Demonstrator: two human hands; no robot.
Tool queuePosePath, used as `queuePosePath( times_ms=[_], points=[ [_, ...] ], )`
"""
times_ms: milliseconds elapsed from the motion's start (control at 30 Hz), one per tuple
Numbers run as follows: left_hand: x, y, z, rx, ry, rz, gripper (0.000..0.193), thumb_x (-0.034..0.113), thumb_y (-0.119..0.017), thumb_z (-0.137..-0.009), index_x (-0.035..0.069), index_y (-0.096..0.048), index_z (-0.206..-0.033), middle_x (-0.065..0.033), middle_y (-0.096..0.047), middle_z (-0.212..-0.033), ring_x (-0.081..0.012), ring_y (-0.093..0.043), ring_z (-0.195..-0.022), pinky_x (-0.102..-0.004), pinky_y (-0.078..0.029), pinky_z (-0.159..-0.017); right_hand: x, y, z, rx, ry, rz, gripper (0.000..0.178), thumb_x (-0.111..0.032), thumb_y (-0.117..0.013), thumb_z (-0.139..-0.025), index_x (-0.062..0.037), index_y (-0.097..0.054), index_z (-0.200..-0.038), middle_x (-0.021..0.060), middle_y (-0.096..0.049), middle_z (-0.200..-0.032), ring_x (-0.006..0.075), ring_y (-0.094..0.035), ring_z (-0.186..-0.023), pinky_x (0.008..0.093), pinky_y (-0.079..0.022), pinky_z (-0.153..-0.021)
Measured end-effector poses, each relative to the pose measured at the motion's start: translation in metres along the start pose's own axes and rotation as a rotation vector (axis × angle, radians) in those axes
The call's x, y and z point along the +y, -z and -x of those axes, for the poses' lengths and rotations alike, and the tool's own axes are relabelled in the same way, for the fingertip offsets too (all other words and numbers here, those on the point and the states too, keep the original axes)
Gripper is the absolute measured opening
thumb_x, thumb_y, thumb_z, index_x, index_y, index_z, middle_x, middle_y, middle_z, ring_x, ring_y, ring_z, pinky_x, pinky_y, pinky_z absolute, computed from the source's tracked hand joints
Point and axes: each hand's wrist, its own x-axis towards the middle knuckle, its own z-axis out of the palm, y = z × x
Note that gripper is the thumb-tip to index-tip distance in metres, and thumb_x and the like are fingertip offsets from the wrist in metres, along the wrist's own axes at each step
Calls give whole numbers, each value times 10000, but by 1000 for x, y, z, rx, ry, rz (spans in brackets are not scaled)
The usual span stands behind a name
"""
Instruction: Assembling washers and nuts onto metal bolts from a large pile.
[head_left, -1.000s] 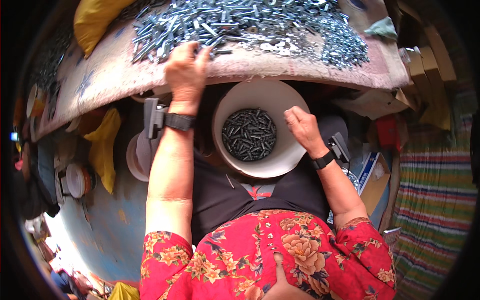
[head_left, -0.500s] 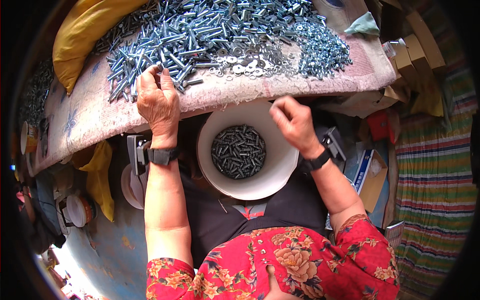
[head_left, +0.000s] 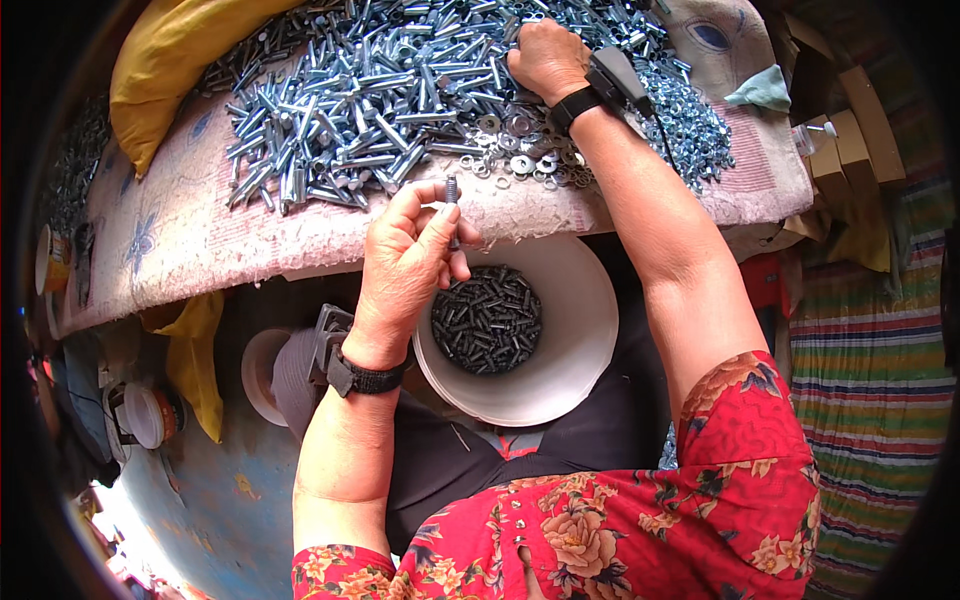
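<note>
My left hand (head_left: 408, 250) is closed in a pinch on a dark threaded bolt (head_left: 452, 190), held upright just off the table's front edge. Below it stands a white bucket (head_left: 585, 340) between my legs, with many short dark bolts (head_left: 487, 320) lying in its bottom. My right hand (head_left: 548, 62) reaches far over the table into the heap of metal parts, its fingers curled down. What those fingertips touch or hold is hidden. Long silvery metal sleeves (head_left: 340, 130) are piled left of that hand. Flat washers (head_left: 522, 165) lie nearer me, and small nuts (head_left: 690, 150) to its right.
A worn pinkish cloth (head_left: 200, 240) covers the table. At the far left lies a yellow sack (head_left: 150, 90). A pale green rag (head_left: 762, 90) and cardboard boxes (head_left: 868, 120) are at the right. Tubs (head_left: 150, 418) stand on the floor at left, striped sheeting (head_left: 870, 400) at right.
My left hand has come back from the sleeve pile toward the bucket, now showing a bolt in its fingers. My right hand has moved from above the bucket out to the far heap.
</note>
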Motion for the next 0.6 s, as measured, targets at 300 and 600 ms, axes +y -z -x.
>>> queuePosePath(
  times_ms=[300, 600],
  points=[
    [-7, -3, 17, -52, 62, -54, 227, 174, -542, -906, 59, -539, -1102, -42, -617, -757, -58, -552, -521, -149, -379, -430, 5, 51, 121, -163, -177, -1929, 307, -95, -515, -879, 58, -403, -1120, 212, -628, -830, 242, -650, -682, 251, -523, -571],
    [-18, -33, 40, -174, 74, -165, 212, 169, -572, -889, 44, -580, -1059, -21, -614, -718, -42, -523, -537, -163, -398, -459, 10, 68, 225, -233, -362, -2086, 209, -122, -495, -922, 1, -495, -1090, 185, -643, -931, 203, -651, -702, 244, -522, -570]
  ],
)
